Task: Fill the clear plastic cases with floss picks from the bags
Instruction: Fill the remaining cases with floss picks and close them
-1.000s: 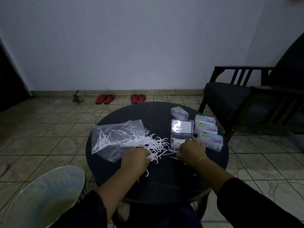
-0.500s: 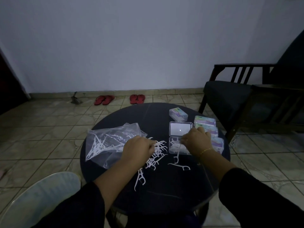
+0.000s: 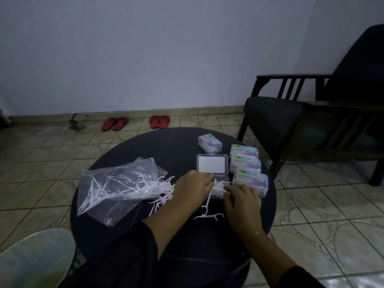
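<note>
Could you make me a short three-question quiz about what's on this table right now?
1. True or false: the open clear case has its lid folded back, away from the person.
2. How many closed cases with colourful labels stand on the round table? A) two B) four C) six
3. What is the left hand bringing to the open case?

Key: 1 true. 2 B: one alone at the far side, three in a row. 3 A bunch of white floss picks, with the right hand alongside.
</note>
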A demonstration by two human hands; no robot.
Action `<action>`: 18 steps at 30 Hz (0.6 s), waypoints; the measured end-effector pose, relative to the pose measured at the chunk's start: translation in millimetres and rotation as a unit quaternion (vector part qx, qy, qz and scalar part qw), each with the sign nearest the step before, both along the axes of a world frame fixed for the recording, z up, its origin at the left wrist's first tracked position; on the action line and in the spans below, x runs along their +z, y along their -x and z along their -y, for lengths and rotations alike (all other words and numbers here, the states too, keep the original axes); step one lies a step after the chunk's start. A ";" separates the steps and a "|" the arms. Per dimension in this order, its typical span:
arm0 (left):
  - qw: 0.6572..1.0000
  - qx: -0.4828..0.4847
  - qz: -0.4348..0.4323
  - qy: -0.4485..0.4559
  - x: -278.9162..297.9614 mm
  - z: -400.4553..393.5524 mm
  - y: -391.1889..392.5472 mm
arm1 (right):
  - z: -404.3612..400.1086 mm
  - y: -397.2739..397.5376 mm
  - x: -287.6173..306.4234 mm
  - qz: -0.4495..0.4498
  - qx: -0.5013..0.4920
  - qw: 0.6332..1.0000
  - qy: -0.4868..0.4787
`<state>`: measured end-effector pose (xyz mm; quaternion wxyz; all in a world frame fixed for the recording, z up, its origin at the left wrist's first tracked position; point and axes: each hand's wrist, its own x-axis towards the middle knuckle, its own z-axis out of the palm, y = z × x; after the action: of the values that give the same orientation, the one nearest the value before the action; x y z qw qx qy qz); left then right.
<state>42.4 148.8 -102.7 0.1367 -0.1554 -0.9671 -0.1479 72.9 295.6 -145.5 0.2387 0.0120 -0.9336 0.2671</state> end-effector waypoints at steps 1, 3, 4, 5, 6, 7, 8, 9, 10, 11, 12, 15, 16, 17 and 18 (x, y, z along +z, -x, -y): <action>1.000 -0.001 -0.010 -0.011 -2.2 2.6 -2.3 | 0.5 0.1 -0.4 -0.005 0.003 1.000 0.001; 0.998 0.010 -0.034 -0.048 -8.0 11.3 -7.6 | 2.6 -0.4 -1.2 -0.013 0.007 1.000 -0.015; 0.997 0.025 -0.041 -0.063 -11.5 16.2 -9.7 | 3.6 -0.3 -1.7 -0.011 0.004 1.000 -0.027; 0.996 0.038 -0.044 -0.073 -14.4 21.0 -11.8 | 4.6 0.0 -2.0 -0.007 -0.001 0.999 -0.040; 0.995 0.047 -0.045 -0.072 -17.5 24.7 -12.8 | 5.4 0.0 -1.5 -0.002 -0.006 0.998 -0.055; 0.996 0.047 -0.052 -0.062 -20.5 27.5 -13.0 | 6.4 0.2 -1.3 0.008 -0.008 0.997 -0.071; 0.996 0.044 -0.062 -0.048 -22.9 29.7 -13.1 | 7.3 0.2 -1.7 0.024 -0.007 0.996 -0.087; 0.996 0.038 -0.067 -0.038 -24.2 30.8 -13.4 | 8.1 0.3 -2.4 0.038 -0.001 0.994 -0.101; 0.997 0.028 -0.068 -0.029 -24.5 30.7 -14.1 | 8.7 0.5 -2.9 0.047 0.006 0.992 -0.115; 0.998 0.017 -0.060 -0.018 -24.0 29.2 -14.8 | 8.9 0.3 -2.7 0.047 0.018 0.991 -0.128; 0.999 0.008 -0.052 -0.009 -23.6 27.3 -14.8 | 8.8 -0.1 -2.6 0.042 0.034 0.989 -0.141; 0.999 -0.005 -0.039 -0.003 -21.2 20.8 -15.4 | 8.2 0.3 -0.7 0.060 0.081 0.983 -0.154; 0.999 -0.007 -0.043 -0.005 -21.3 19.6 -15.6 | 8.1 0.6 0.2 0.065 0.086 0.983 -0.147; 0.999 -0.006 -0.047 -0.007 -21.8 19.4 -16.1 | 8.0 -0.3 1.7 0.058 0.086 0.985 -0.140; 0.999 -0.004 -0.052 -0.012 -22.4 20.0 -16.5 | 7.7 -1.5 3.8 0.045 0.080 0.987 -0.128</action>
<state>58.9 128.9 -125.0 0.1879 -0.1652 -0.9563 -0.1514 74.4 287.9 -141.7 0.1705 0.1054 -0.9659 0.1636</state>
